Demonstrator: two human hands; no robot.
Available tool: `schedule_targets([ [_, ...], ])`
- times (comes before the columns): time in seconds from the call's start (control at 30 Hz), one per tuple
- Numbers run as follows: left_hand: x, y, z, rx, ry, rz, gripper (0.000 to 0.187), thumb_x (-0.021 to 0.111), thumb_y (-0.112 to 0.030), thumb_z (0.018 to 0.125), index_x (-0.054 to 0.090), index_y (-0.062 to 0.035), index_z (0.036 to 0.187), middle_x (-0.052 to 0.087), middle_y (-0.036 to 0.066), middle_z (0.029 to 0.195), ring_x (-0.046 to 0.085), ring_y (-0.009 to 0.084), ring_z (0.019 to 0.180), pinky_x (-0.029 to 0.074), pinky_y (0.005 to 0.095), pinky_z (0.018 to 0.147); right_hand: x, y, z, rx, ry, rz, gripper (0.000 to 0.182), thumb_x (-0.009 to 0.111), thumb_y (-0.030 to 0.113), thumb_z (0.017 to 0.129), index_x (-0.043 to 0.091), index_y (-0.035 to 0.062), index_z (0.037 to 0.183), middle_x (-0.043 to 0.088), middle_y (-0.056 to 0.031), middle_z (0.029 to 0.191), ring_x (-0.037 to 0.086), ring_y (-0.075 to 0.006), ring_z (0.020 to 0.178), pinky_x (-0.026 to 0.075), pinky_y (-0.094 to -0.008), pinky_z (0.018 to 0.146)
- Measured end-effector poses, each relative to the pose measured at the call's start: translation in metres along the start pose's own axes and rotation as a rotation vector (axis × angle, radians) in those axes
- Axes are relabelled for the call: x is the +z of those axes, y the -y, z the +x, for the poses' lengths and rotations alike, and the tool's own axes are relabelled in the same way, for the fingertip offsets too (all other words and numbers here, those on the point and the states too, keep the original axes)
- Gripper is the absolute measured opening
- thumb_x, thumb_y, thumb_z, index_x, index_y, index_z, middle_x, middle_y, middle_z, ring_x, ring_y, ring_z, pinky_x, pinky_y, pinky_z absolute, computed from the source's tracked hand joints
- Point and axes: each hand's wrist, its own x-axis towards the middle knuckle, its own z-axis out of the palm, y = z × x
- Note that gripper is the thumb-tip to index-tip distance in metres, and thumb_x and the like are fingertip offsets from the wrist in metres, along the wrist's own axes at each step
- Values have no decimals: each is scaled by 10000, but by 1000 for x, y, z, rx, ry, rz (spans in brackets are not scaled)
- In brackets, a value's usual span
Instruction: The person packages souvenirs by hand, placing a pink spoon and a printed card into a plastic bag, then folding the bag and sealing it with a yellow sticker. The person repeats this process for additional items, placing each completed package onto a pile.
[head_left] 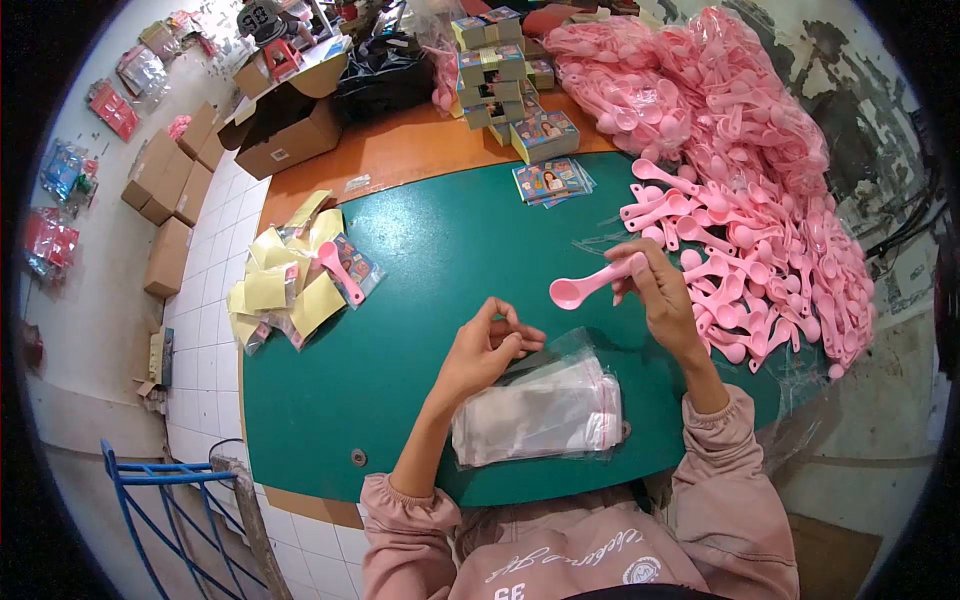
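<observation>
My right hand [650, 285] pinches the handle end of a pink measuring spoon [577, 291], its bowl pointing left above the green table. My left hand [490, 345] is curled, thumb close to the fingers; whether a thin edge of film lies between them I cannot make out. Just below it lies a stack of clear plastic bags [535, 415], with one bag's loose film sticking up at the back. Beyond my right hand spreads a large heap of pink spoons [745, 260].
On the left lie packed bags with yellow cards [265, 287] and a pink spoon [341, 272]. Picture cards [552, 181] lie at the back, near banded card stacks [492, 65]. An open cardboard box [285, 135] and a black bag [383, 78] stand behind.
</observation>
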Motion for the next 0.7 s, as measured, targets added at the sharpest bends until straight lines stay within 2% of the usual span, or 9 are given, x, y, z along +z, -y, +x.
schedule_targets([
  [0.1, 6, -3, 2, 155, -62, 267, 135, 587, -105, 784, 555, 7, 852, 638, 93, 824, 599, 136, 722, 486, 293, 653, -2, -4, 1, 24, -67, -64, 283, 348, 192, 948, 533, -14, 1012, 516, -50, 833, 509, -80, 662, 442, -212, 602],
  [0.17, 14, -12, 1, 134, 4, 719, 233, 649, -203, 741, 569, -11, 846, 632, 77, 792, 602, 182, 677, 480, 299, 629, -5, -7, 2, 27, -113, -81, 280, 355, 190, 947, 539, -12, 1010, 524, -45, 806, 511, -77, 657, 443, -210, 600],
  [0.2, 15, -9, 2, 97, 62, 739, 288, 666, -252, 731, 583, -17, 876, 628, 68, 772, 587, 193, 655, 474, 304, 611, -7, -8, 2, 22, -116, -105, 273, 365, 189, 943, 540, -11, 1010, 532, -39, 780, 513, -77, 654, 443, -211, 598],
  [0.33, 10, -3, 8, 60, 126, 818, 243, 657, -217, 745, 581, -11, 848, 630, 55, 758, 593, 158, 654, 472, 287, 607, -7, -8, 2, 39, -104, -156, 257, 392, 186, 934, 545, -7, 1005, 550, -36, 752, 523, -79, 639, 444, -213, 598],
  [0.4, 2, 0, 9, 140, 122, 447, 189, 611, -162, 800, 544, -10, 889, 648, 65, 794, 616, 136, 721, 480, 271, 617, -6, -8, 2, 35, -112, -158, 253, 398, 183, 931, 546, -9, 1004, 551, -37, 753, 529, -81, 640, 445, -213, 599],
  [0.43, 0, -1, 8, 140, 124, 449, 189, 611, -162, 800, 544, -10, 889, 648, 65, 794, 616, 136, 721, 480, 271, 617, -6, -8, 2, 32, -118, -161, 248, 403, 179, 928, 546, -10, 1003, 552, -38, 755, 535, -82, 642, 445, -214, 600],
  [0.5, -2, -5, 8, -48, 134, -2, 150, 542, -115, 855, 486, -12, 949, 653, 108, 850, 625, 149, 796, 494, 263, 636, -5, -6, 1, 38, -101, -139, 248, 406, 178, 927, 542, -13, 1009, 555, -41, 757, 542, -85, 647, 449, -216, 605],
  [0.53, -1, -7, 10, -25, 130, 54, 149, 502, -91, 880, 440, -13, 991, 646, 147, 871, 630, 172, 815, 505, 262, 659, -4, -6, 1, 45, -82, -118, 248, 409, 176, 927, 538, -17, 1015, 558, -44, 759, 549, -87, 653, 453, -218, 609],
  [0.7, 4, -16, 7, -30, 33, 1, 172, 541, -92, 861, 476, 6, 987, 649, 135, 864, 630, 152, 802, 501, 236, 672, 4, -2, -3, 22, -44, 1, 254, 415, 175, 926, 520, -29, 1037, 573, -63, 780, 570, -101, 673, 469, -223, 633],
])
